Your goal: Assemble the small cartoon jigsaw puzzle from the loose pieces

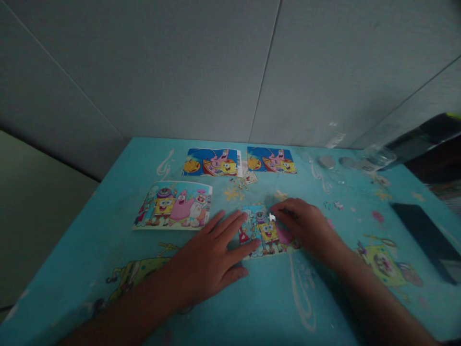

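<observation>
A small jigsaw puzzle (268,234) with cartoon figures lies on the table in front of me. A white, piece-shaped patch shows near its upper middle. My left hand (216,254) is spread flat, its fingertips resting on the puzzle's left side. My right hand (302,223) reaches over the upper right of the puzzle. Its thumb and forefinger are pinched beside the white patch, and what they hold, if anything, is hidden. To the left lies a picture card (176,205) with matching figures. Two loose puzzle pieces (333,205) lie right of my right hand.
Behind are a blue picture card (212,162) and a similar blue picture (272,159), with small loose pieces (239,183) in front. Clear containers (378,157) and round lids (327,162) stand back right. A dark flat object (427,238) lies at right. A grey wall (187,72) rises behind the table.
</observation>
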### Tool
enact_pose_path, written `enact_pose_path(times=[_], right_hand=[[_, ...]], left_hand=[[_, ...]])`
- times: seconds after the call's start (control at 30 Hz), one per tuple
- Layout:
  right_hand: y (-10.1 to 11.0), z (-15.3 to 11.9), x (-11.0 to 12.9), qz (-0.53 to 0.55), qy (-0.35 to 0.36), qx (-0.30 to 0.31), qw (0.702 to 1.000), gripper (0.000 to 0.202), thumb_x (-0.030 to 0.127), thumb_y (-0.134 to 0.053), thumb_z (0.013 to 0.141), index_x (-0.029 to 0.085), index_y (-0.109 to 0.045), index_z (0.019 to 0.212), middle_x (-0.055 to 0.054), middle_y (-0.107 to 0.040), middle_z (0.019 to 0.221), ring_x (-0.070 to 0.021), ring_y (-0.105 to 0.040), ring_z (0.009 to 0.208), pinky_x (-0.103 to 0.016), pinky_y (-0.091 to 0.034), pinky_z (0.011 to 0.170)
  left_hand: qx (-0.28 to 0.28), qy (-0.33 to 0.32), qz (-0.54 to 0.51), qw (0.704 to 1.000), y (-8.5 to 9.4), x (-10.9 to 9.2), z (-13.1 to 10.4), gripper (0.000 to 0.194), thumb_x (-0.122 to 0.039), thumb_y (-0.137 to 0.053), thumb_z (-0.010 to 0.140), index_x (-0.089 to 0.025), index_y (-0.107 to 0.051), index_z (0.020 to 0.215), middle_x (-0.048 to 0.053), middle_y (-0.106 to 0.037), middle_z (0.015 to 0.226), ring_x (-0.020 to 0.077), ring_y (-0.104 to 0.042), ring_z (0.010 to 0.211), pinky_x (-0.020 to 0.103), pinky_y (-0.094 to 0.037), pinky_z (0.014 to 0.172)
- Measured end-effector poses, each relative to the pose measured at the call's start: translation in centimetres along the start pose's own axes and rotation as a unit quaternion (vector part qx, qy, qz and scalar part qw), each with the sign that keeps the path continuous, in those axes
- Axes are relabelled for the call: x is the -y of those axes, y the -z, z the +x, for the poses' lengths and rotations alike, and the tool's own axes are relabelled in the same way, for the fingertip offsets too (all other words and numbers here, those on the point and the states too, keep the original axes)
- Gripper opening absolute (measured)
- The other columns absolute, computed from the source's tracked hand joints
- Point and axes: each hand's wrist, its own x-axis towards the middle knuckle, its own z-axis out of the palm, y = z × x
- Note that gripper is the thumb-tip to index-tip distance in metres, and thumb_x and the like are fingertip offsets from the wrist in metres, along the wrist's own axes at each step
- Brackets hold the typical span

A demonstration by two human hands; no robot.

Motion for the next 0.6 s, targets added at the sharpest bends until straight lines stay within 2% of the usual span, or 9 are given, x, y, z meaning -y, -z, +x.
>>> enact_pose_path(times=[0.13, 0.33, 0.6], right_hand=[[0.22, 0.01, -0.18, -0.020, -0.002, -0.014, 1.000, 0.017, 0.018, -0.063, 0.093, 0.023, -0.078, 0.100, -0.006, -0.079, 0.098, -0.0229, -0.073, 0.090, -0.036, -0.055, 0.085], [0.77, -0.44, 0.09, -0.011, 0.018, 0.009, 1.000, 0.012, 0.025, -0.067, 0.095, 0.024, -0.079, 0.099, -0.005, -0.078, 0.096, -0.0213, -0.072, 0.089, -0.035, -0.055, 0.084], [0.76, -0.59, -0.22, -0.033, 0.021, 0.032, 0.999, 0.016, 0.023, -0.067, 0.097, 0.027, -0.081, 0.102, -0.005, -0.077, 0.097, -0.0208, -0.070, 0.089, -0.035, -0.054, 0.083]], left_hand=[[0.004, -0.001, 0.005, 1.000, 0.06, 0.01, 0.03, 0.059, -0.040, -0.066, 0.102, -0.034, -0.045, 0.156, 0.014, -0.014, 0.175, 0.0352, -0.021, 0.160, 0.061, -0.021, 0.127], [-0.003, 0.002, 0.000, 1.000, -0.01, 0.11, 0.00, 0.058, -0.039, -0.065, 0.102, -0.035, -0.045, 0.156, 0.011, -0.011, 0.176, 0.0346, -0.022, 0.160, 0.060, -0.020, 0.128], [0.000, -0.001, -0.006, 1.000, 0.03, 0.12, 0.03, 0.057, -0.039, -0.065, 0.102, -0.034, -0.046, 0.156, 0.011, -0.011, 0.176, 0.0358, -0.022, 0.159, 0.062, -0.021, 0.127]])
